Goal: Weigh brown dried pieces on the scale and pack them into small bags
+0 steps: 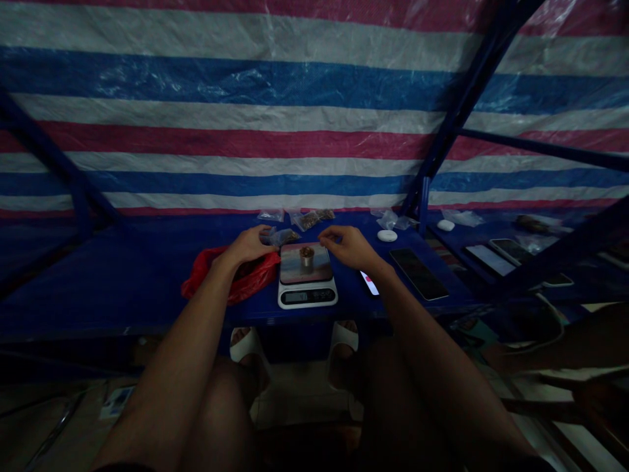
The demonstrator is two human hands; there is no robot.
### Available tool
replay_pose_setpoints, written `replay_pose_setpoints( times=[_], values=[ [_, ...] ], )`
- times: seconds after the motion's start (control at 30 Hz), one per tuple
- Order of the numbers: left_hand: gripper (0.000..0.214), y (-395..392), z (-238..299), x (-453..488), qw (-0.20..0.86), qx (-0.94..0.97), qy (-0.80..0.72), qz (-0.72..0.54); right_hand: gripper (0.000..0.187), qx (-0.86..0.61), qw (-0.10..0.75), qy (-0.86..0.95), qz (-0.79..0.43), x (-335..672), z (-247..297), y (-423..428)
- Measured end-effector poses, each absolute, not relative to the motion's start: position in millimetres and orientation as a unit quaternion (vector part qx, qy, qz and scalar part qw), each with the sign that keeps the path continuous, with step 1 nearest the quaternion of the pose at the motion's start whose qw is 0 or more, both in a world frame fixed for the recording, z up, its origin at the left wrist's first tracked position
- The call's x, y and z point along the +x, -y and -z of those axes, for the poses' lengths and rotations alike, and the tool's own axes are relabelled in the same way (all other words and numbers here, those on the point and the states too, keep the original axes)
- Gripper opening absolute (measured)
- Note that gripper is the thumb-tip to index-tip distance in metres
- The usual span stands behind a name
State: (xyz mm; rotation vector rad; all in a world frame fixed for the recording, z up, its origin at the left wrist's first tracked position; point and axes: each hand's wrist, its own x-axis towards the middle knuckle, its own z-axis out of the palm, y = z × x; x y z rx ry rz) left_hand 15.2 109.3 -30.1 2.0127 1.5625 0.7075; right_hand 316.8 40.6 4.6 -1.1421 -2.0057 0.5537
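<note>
A white digital scale stands on the blue table, its display lit. On its shiny plate sits a small metal cup heaped with brown bits. My left hand reaches over a red plastic bag, its fingers closed at the mouth of a small clear plastic bag with brown contents behind the scale. At the plate's far right corner is my right hand, thumb and fingertips pinched together; anything between them is too small to make out. Inside the red bag, the contents are mostly hidden.
More clear bags of brown pieces lie at the back. To the right are a white oval case, a dark phone and a lit phone partly under my forearm. Blue metal posts frame a striped tarp.
</note>
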Motion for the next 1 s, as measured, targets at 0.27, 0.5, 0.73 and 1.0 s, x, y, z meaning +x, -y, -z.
replay_pose_setpoints(
  times=[0.27,0.5,0.73,1.0],
  values=[
    [0.072,-110.7,31.7,17.9,0.241,0.723,-0.584,-0.281,0.016,-0.45,0.374,0.781,-0.216,315.2,-4.5,-41.2],
    [0.067,-109.6,33.7,18.4,0.226,0.734,-0.582,-0.268,0.016,-0.452,0.369,0.783,-0.214,316.6,-2.3,-40.6],
    [0.053,-101.2,17.6,26.7,0.124,0.721,-0.556,-0.394,0.017,-0.445,0.382,0.78,-0.217,323.2,1.4,-41.0],
    [0.044,-92.1,-7.6,31.7,0.074,0.606,-0.528,-0.59,0.025,-0.429,0.342,0.792,-0.269,322.1,6.0,-40.5]
  ],
)
